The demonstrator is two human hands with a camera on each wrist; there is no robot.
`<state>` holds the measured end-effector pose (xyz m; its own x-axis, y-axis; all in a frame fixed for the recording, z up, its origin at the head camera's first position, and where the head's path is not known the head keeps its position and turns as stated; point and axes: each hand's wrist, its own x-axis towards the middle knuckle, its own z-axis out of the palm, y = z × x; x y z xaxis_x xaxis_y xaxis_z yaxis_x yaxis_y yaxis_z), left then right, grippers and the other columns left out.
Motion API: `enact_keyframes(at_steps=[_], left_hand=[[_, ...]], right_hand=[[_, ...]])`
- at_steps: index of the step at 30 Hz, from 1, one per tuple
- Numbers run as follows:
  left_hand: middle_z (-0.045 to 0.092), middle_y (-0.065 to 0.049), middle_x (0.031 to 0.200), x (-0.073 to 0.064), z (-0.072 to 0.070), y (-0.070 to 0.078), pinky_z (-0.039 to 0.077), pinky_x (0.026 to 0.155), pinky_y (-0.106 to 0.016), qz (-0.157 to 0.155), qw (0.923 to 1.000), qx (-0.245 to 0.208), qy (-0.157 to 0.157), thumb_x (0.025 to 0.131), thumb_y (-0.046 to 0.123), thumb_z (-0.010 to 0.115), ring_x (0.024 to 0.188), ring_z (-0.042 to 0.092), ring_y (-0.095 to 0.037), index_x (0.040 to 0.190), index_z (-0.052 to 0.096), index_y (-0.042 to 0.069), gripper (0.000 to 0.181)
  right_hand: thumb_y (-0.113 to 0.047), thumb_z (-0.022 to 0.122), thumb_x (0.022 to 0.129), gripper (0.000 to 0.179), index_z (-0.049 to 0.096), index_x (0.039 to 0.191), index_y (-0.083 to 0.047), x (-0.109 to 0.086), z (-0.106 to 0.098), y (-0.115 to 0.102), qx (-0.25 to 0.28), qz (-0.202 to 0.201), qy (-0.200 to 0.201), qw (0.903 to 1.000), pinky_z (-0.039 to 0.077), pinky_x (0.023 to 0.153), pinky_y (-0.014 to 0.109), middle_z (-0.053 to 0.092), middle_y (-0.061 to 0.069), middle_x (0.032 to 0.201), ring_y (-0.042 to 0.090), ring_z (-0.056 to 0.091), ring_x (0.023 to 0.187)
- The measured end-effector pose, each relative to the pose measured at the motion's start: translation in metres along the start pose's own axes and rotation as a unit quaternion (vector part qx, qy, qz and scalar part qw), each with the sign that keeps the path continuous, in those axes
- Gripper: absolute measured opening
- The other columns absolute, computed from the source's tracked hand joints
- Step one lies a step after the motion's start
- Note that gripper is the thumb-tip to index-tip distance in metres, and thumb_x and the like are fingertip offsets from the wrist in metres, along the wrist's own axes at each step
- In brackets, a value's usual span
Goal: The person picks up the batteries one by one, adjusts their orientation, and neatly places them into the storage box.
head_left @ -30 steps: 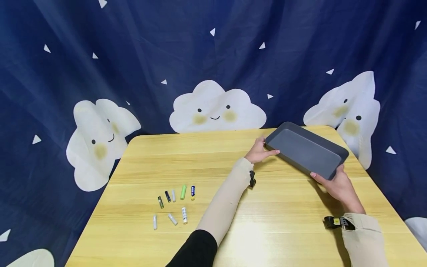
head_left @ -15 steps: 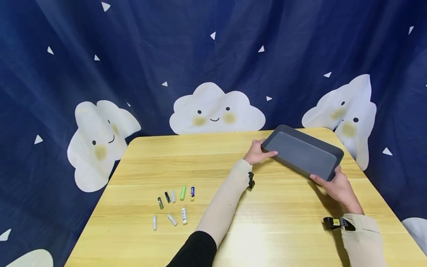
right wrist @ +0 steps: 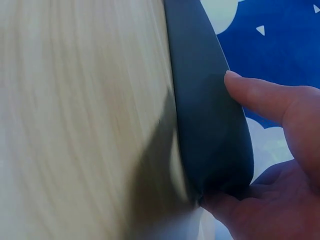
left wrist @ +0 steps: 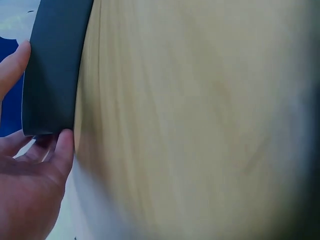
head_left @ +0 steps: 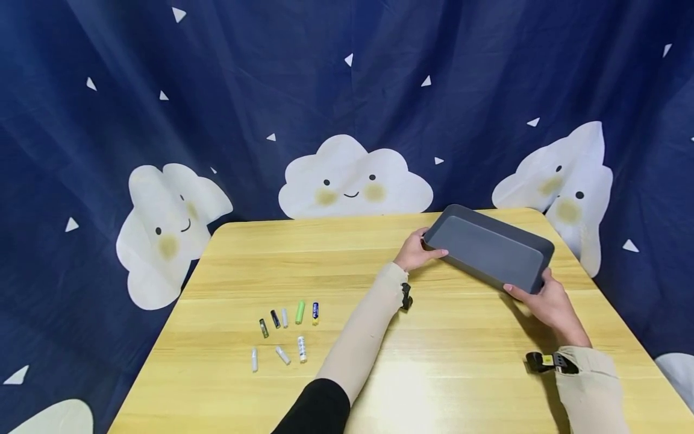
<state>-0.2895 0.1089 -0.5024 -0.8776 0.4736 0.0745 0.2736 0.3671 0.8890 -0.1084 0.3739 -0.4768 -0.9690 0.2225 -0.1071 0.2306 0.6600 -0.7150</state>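
Note:
A dark grey rectangular baking pan (head_left: 488, 247) sits at an angle near the far right of the table. At its left end my left hand (head_left: 414, 252) grips the corner, with the thumb along the near side. My right hand (head_left: 550, 304) holds the near right corner, thumb at the rim. In the left wrist view the pan's wall (left wrist: 55, 70) shows between thumb and fingers. The right wrist view shows the right hand (right wrist: 285, 215) with its thumb on the rim and its fingers at the bottom of the pan's corner. Nothing lies inside the pan.
Several batteries lie on the wooden table (head_left: 228, 265) at left, among them a green battery (head_left: 300, 313), a blue-yellow battery (head_left: 315, 313), a white patterned battery (head_left: 302, 349) and a dark battery (head_left: 263, 328). A blue curtain (head_left: 244, 72) with clouds hangs behind.
The pan has shifted slightly to the left, with both hands still holding its ends. The batteries stay in place; the head view has turned a little.

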Motion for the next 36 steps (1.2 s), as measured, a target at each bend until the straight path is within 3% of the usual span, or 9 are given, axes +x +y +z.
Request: enact_keyframes(at_steps=[7,10,14,19,24,29,31,33,36], left_hand=[[0.044,-0.02,0.155,-0.012,-0.014,0.002,0.039,0.12,-0.034,-0.02,0.9973,0.066,-0.024,0.089,0.036,0.082,0.14,0.048,-0.027,0.162,0.03,0.005,0.096],[0.047,-0.019,0.153,-0.016,-0.019,0.002,0.04,0.119,-0.035,-0.003,0.9971,0.072,-0.025,0.09,0.036,0.081,0.139,0.048,-0.028,0.161,0.033,0.006,0.091],[0.05,-0.017,0.151,-0.02,-0.023,-0.001,0.04,0.119,-0.035,0.005,0.9973,0.071,-0.016,0.089,0.034,0.082,0.139,0.047,-0.028,0.159,0.039,0.007,0.087],[0.052,-0.016,0.146,-0.026,-0.027,-0.001,0.043,0.116,-0.033,-0.01,0.9968,0.079,-0.009,0.088,0.037,0.082,0.133,0.051,-0.026,0.158,0.041,0.008,0.086],[0.058,-0.018,0.136,-0.032,-0.029,-0.002,0.047,0.11,-0.032,0.003,0.9988,0.049,0.006,0.089,0.03,0.082,0.124,0.058,-0.027,0.154,0.048,0.008,0.077],[0.054,-0.018,0.14,-0.04,-0.03,-0.003,0.044,0.113,-0.033,-0.027,0.998,0.048,0.031,0.087,0.033,0.084,0.129,0.053,-0.028,0.157,0.044,0.009,0.084],[0.051,-0.018,0.142,-0.043,-0.032,-0.003,0.043,0.114,-0.034,-0.037,0.9978,0.044,0.033,0.087,0.034,0.084,0.13,0.051,-0.029,0.158,0.042,0.01,0.086],[0.051,-0.019,0.142,-0.047,-0.034,-0.005,0.043,0.114,-0.035,-0.036,0.9978,0.042,0.037,0.087,0.033,0.084,0.13,0.052,-0.03,0.158,0.043,0.009,0.085],[0.056,-0.022,0.14,-0.052,-0.038,-0.007,0.045,0.113,-0.039,-0.02,0.9985,0.028,0.043,0.088,0.026,0.083,0.127,0.057,-0.033,0.155,0.046,0.004,0.08]], right_hand=[[-0.047,0.07,0.096,0.106,0.011,0.158,0.015,0.002,0.006,-0.003,0.026,-0.018,-0.007,0.9995,0.036,0.105,0.068,0.036,0.051,0.146,0.058,0.04,0.135],[-0.046,0.071,0.095,0.103,0.015,0.156,0.015,0.004,0.008,-0.006,0.022,-0.027,-0.005,0.9994,0.039,0.1,0.063,0.04,0.049,0.143,0.055,0.043,0.132],[-0.044,0.073,0.094,0.097,0.023,0.154,0.014,0.005,0.012,-0.008,0.022,-0.041,-0.001,0.9989,0.046,0.089,0.036,0.047,0.047,0.138,0.053,0.048,0.127],[-0.042,0.073,0.094,0.097,0.022,0.155,0.014,0.007,0.013,-0.01,0.03,-0.05,-0.008,0.9983,0.036,0.074,0.011,0.048,0.046,0.136,0.051,0.051,0.121],[-0.043,0.073,0.095,0.102,0.017,0.158,0.013,0.009,0.014,-0.013,0.027,-0.048,-0.018,0.9983,0.036,0.078,0.016,0.045,0.047,0.14,0.051,0.049,0.124],[-0.046,0.072,0.095,0.106,0.01,0.16,0.011,0.011,0.015,-0.017,0.025,-0.043,-0.034,0.9982,0.043,0.097,0.04,0.037,0.048,0.148,0.053,0.043,0.132],[-0.046,0.072,0.095,0.108,0.007,0.161,0.011,0.012,0.016,-0.018,0.021,-0.046,-0.037,0.998,0.043,0.097,0.038,0.036,0.048,0.148,0.053,0.043,0.132],[-0.046,0.073,0.095,0.107,0.01,0.16,0.011,0.013,0.018,-0.019,0.021,-0.051,-0.039,0.9977,0.04,0.088,0.025,0.04,0.047,0.146,0.05,0.046,0.128],[-0.046,0.073,0.094,0.109,0.008,0.161,0.01,0.014,0.022,-0.021,0.02,-0.055,-0.047,0.9971,0.038,0.085,0.021,0.038,0.047,0.148,0.05,0.045,0.128]])
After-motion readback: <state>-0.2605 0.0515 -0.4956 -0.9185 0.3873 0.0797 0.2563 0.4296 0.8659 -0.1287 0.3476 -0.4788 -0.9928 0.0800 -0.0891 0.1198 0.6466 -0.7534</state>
